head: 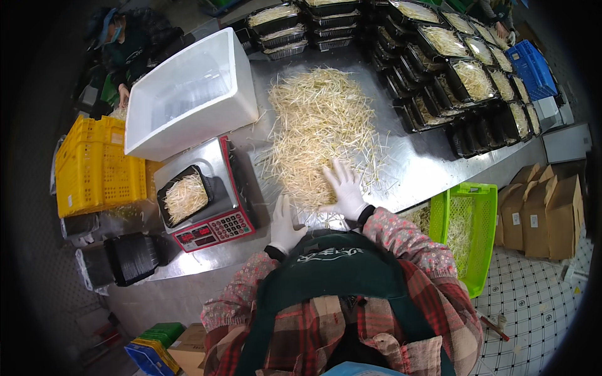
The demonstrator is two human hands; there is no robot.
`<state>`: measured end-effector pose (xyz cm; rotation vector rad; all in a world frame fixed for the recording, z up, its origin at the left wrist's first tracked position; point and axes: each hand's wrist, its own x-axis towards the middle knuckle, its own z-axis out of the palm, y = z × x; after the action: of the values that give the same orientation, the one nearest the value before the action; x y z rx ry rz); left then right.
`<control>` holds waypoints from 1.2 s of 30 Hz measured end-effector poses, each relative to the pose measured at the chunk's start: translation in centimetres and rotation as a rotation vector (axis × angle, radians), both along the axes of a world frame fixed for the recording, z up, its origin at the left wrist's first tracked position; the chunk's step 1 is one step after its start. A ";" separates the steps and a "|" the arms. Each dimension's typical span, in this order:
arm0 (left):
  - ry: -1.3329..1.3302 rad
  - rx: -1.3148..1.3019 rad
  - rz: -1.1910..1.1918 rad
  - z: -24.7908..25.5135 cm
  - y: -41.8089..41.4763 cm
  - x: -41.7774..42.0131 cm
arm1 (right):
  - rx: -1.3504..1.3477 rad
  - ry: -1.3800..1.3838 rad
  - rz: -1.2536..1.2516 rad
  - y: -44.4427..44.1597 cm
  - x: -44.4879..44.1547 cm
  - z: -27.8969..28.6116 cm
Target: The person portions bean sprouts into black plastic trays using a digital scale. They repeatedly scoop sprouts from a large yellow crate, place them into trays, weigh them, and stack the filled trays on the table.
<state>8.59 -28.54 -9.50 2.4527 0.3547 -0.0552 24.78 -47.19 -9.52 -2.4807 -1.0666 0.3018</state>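
Note:
A large heap of bean sprouts [320, 127] lies on the metal table in front of me. My right hand [345, 192], in a white glove, rests on the heap's near right part with its fingers spread. At the near left edge of the sprouts is my left hand [285, 228], also gloved, its thumb apart from the fingers and nothing in its grasp. To the left, a red and silver digital scale [235, 223] bears a black plastic tray [209, 190] filled with bean sprouts [184, 198].
A white foam box [188, 141] stands behind the scale, beside yellow crates [101, 167]. Stacked trays of sprouts [472, 80] fill the right back. Empty black trays [131, 258] lie front left. A green crate [487, 244] and paper bags [536, 216] are right. Other people work beyond.

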 end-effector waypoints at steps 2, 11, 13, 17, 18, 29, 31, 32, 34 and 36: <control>0.080 0.288 -0.203 0.8 0.3 2.8 | -0.101 -0.073 0.198 0.6 -1.3 0.3; 0.226 0.343 -0.139 -1.2 8.2 17.5 | -0.190 0.005 0.114 5.1 10.8 -0.6; 0.206 0.300 -0.163 -1.8 8.3 17.5 | -0.257 0.113 0.123 5.8 11.1 -0.3; 0.075 0.183 -0.141 0.3 7.1 14.1 | 0.016 0.067 0.083 2.2 11.3 1.9; 0.027 0.163 -0.123 0.8 7.1 13.0 | 0.063 0.038 0.043 1.0 11.1 3.4; 0.072 0.229 -0.115 0.4 7.1 8.7 | -0.146 0.212 -0.246 -4.3 12.0 1.6; -0.065 0.180 -0.202 1.9 7.3 7.7 | -0.112 0.229 -0.340 -4.8 12.1 4.3; -0.114 0.188 -0.242 2.7 7.0 7.4 | 0.023 0.149 -0.327 -5.1 12.1 4.3; -0.246 0.226 -0.336 2.8 6.0 6.7 | 0.070 0.137 -0.231 -3.3 10.6 7.2; -0.264 0.229 -0.390 2.2 3.8 6.7 | 0.151 0.102 -0.136 -1.3 8.8 6.8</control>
<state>15.28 -24.73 -7.31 2.6782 -0.2476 0.1499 33.53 -48.45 -2.68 -2.3616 -0.8433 0.2918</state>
